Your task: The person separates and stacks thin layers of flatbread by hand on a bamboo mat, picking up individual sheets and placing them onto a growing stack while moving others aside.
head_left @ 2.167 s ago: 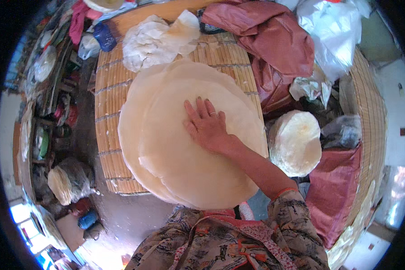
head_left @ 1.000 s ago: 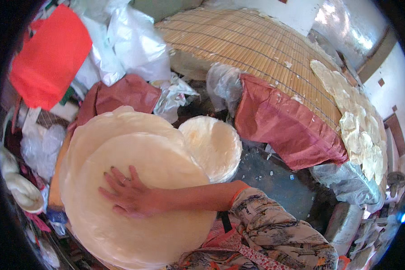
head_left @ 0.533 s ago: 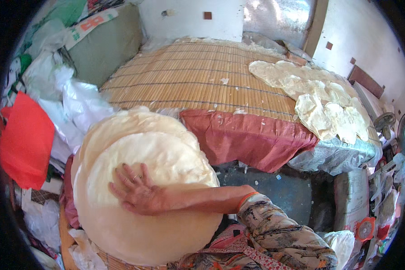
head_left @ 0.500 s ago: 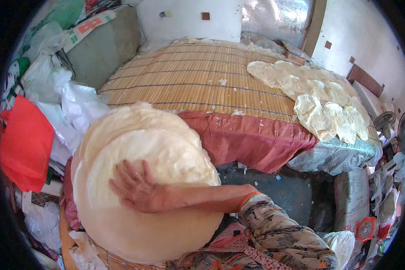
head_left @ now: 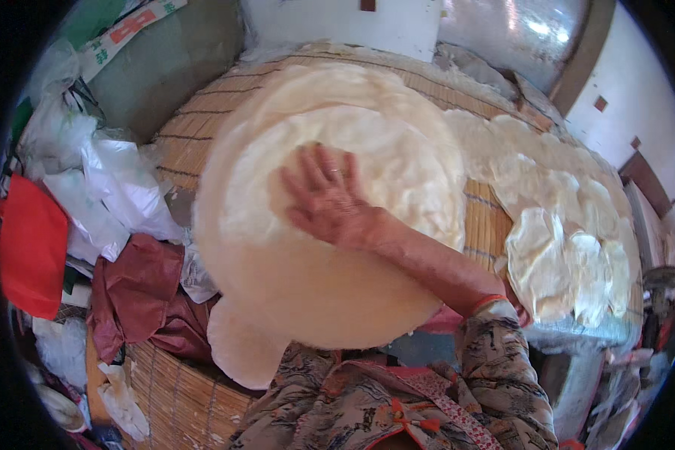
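A big round stack of thin, pale, cream-coloured sheets (head_left: 270, 277) fills the middle of the view, with layered, wavy edges at its far side. My right hand (head_left: 330, 199) lies palm down on top of it, fingers spread, slightly blurred. That forearm crosses the stack from the lower right, in a patterned sleeve. One smaller pale round piece (head_left: 244, 341) hangs out below the stack's near left edge. My left hand does not show. Beyond the stack, on the right, several thin pale round sheets (head_left: 540, 255) overlap on a slatted bamboo mat (head_left: 195, 124).
Dark red cloth (head_left: 139, 285) lies bunched at the left, beside white plastic bags (head_left: 127, 187) and a bright red sheet (head_left: 34, 247). Another slatted mat (head_left: 172, 397) is at the near left, with a crumpled pale scrap (head_left: 124, 401). A grey-green box-like block (head_left: 165, 67) stands far left.
The stack has moved away from me and to the right, now over the bamboo mat, with my right hand still on top. The view has shifted, and the smaller round piece now shows below.
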Available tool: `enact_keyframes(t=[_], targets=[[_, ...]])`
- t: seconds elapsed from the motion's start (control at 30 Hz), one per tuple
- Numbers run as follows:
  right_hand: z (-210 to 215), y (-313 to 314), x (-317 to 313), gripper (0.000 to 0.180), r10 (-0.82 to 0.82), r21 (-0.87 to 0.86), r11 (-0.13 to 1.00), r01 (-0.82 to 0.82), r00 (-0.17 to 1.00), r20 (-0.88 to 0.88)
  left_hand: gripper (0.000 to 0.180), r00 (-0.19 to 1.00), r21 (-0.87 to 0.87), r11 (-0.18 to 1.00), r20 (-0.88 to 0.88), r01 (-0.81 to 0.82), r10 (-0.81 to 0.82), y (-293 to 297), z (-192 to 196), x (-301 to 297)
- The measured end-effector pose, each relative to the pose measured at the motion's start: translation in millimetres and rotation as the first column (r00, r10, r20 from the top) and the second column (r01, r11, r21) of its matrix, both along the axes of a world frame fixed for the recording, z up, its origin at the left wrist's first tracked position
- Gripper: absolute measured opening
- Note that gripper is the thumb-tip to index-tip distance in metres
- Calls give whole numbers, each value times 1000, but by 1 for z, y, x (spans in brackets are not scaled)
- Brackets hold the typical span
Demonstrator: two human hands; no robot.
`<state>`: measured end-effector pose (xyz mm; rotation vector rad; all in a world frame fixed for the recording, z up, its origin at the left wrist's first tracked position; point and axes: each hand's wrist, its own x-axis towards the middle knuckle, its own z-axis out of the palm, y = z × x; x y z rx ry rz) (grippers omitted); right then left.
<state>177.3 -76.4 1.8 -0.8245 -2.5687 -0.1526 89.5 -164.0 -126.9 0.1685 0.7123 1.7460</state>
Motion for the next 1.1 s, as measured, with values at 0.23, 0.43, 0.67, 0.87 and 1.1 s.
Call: enact_keyframes(t=[0.23,0.43,0.67,0.87,1.1], targets=[[-153,139,69,57,-109,-360,918,168,978,177,27,917,-28,996,393,84,-66,82,-77,46],[-181,142,66,56,-118,-317,933,170,977,176,26,882,-96,994,472,50,1,74,-77,5],[-158,123,62,52,-19,-303,948,95,969,246,18,804,-115,892,-495,-436,330,-3,-109,-118],[-141,65,78,43,76,-278,958,-75,997,-8,23,825,-391,891,-565,-233,-32,47,-48,-51],[-133,106,288,10,-786,-590,618,519,418,-456,25,753,-460,827,-654,-323,-70,38,-76,-87]])
